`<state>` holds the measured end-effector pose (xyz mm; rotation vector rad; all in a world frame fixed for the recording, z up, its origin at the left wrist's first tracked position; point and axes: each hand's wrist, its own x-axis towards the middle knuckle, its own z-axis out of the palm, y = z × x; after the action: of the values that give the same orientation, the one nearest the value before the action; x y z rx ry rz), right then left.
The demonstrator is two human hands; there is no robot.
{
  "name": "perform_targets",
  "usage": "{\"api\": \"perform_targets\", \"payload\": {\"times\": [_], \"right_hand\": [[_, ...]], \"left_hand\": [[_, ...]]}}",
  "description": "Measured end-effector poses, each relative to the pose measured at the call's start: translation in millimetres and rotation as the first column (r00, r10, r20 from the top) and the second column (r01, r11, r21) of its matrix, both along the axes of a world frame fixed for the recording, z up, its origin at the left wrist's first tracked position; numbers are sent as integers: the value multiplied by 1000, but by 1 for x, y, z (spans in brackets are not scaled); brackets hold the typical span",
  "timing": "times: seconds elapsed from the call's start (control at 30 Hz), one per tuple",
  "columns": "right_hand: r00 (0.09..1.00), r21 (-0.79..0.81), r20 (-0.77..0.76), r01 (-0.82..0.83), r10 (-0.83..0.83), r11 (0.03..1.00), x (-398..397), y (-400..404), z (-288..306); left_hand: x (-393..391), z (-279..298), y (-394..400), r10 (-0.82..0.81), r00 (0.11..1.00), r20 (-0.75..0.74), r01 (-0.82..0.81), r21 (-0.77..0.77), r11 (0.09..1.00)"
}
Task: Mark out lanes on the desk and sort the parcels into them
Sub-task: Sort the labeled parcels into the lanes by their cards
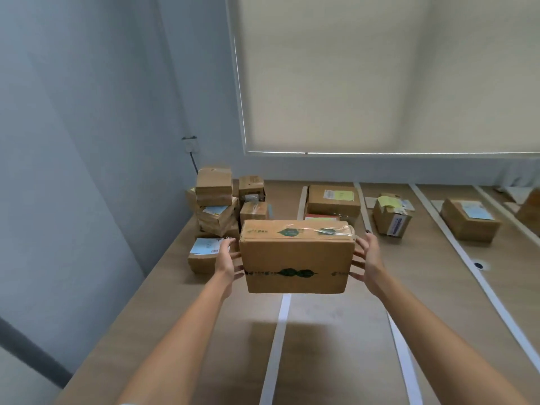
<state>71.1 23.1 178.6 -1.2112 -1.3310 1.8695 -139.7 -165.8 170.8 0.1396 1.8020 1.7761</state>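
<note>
1. Both hands hold one brown cardboard parcel with green leaf-print tape (295,256) aloft at frame centre, clear of the light wood counter (336,331).
2. Grip: left hand (227,262) presses the parcel's 9 o'clock end, right hand (367,263) the 3 o'clock end; fingers curl round the edges, clamping it between them.
3. Lanes look marked: white tape strips (276,343) run from 6 o'clock toward 12, others fanning to 2 o'clock.
4. Sorted so far, by my reading: a flat brown box with a yellow label (334,200) at 12 o'clock, a small taped box (393,216) at 1 o'clock, a blue-labelled box (470,220) at 2 o'clock, each in its own lane.
5. Left to do: a stack of unsorted brown cartons (219,206) at 10–11 o'clock by the wall. Roughly a third through, I judge.
</note>
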Motion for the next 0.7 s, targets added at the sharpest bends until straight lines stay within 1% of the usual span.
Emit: {"api": "perform_targets", "payload": {"times": [0.07, 0.2, 0.3, 0.4, 0.47, 0.6, 0.7], "right_hand": [[1000, -23, -21, -10, 9, 1000, 18, 9, 0], [992, -83, -127, 7, -17, 996, 42, 25, -1], [997, -27, -72, 17, -18, 999, 48, 33, -5], [994, 69, -44, 99, -96, 993, 50, 48, -15], [991, 101, -39, 130, -127, 986, 51, 59, -21], [992, 135, -35, 122, -118, 983, 56, 81, -26], [998, 167, -18, 58, -56, 984, 61, 92, -30]], "left_hand": [[11, 2, 7, -8, 1000, 29, 7, 28, 1000], [22, 3, 22, -47, 997, 57, 45, 47, 998], [24, -2, 40, -63, 998, 28, 63, 0, 998], [23, -8, 62, -183, 983, -16, 182, -13, 983], [21, -11, 78, -264, 964, -28, 264, -8, 965], [20, -18, 110, -349, 935, -62, 351, 33, 936], [27, -24, 126, -401, 912, -86, 406, 47, 913]]}}
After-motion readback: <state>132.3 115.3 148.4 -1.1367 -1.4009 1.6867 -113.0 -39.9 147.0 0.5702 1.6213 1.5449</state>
